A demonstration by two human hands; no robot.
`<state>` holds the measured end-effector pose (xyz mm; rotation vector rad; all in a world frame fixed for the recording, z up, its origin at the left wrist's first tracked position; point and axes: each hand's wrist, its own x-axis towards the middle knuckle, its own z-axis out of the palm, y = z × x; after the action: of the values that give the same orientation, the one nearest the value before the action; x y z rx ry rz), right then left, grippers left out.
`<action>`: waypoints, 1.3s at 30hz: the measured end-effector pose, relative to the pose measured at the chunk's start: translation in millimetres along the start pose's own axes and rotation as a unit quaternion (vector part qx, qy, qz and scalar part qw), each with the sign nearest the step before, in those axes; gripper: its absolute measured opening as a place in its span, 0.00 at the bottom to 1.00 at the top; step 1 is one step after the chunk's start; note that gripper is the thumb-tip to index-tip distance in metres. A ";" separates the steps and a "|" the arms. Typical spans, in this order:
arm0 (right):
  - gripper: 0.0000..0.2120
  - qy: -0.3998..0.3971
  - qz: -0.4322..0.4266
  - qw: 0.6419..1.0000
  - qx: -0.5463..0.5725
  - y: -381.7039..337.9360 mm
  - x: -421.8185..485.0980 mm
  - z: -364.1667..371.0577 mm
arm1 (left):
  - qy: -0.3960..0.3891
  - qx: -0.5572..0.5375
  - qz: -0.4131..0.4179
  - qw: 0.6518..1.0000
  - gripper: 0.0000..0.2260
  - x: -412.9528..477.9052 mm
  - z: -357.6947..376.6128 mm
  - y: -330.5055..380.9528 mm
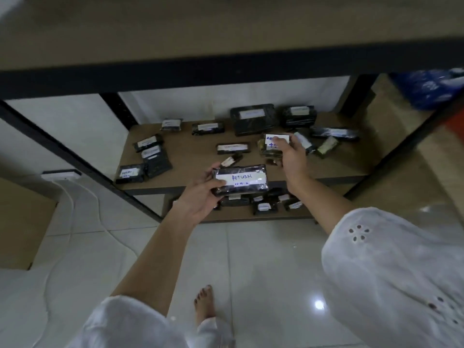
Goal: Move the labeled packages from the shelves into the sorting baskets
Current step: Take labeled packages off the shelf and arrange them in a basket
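Observation:
My left hand [200,194] grips a black wrapped package [242,180] by its left end, just in front of the middle shelf [190,156]; its white label reads RETURN. My right hand [291,153] holds a smaller dark package [272,146] with a white handwritten label, lifted over the right half of that shelf. Several more black labeled packages [254,118] lie scattered across the shelf board. Others sit on the lower shelf [263,205], partly hidden behind my hands. No basket is in view.
An upper shelf board [226,33] overhangs the scene, carried by black metal uprights [62,151]. A blue bag [431,86] sits at the right. A cardboard box [22,222] stands on the left, by a white cable. My bare foot [204,305] rests on glossy white tiles.

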<state>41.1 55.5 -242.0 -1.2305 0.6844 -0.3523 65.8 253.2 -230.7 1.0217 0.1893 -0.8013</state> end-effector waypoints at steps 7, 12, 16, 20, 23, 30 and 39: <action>0.15 0.024 0.005 0.999 -0.021 -79.5 -58.9 -174.8 | -0.052 -0.035 -0.009 0.998 0.18 -56.0 149.1 -83.8; 0.07 0.040 -0.037 0.998 -0.037 -125.4 -78.3 -267.5 | -0.094 -0.001 -0.042 0.995 0.20 -64.8 242.1 -130.3; 0.07 0.065 -0.059 0.995 -0.042 -156.9 -65.5 -324.1 | -0.111 0.034 -0.061 0.991 0.23 -49.0 305.3 -148.5; 0.07 0.081 -0.087 0.992 -0.047 -185.0 -33.4 -372.1 | -0.132 0.039 -0.047 0.989 0.22 -21.1 368.0 -156.3; 0.04 0.082 -0.090 0.992 -0.029 -206.3 -9.6 -404.9 | -0.139 0.020 -0.043 0.989 0.15 -2.4 411.6 -160.6; 0.13 0.087 -0.074 0.993 -0.037 -243.2 52.4 -500.7 | -0.167 0.034 -0.042 0.985 0.13 57.8 508.7 -189.0; 0.05 -0.008 -0.040 0.995 -0.094 -297.4 166.9 -601.6 | -0.120 -0.030 -0.019 0.992 0.12 131.3 613.6 -234.5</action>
<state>-191.0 -582.8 -112.4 -1.4424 0.6668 -0.3505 -131.1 -379.1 -129.4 0.8590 0.0276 -0.9398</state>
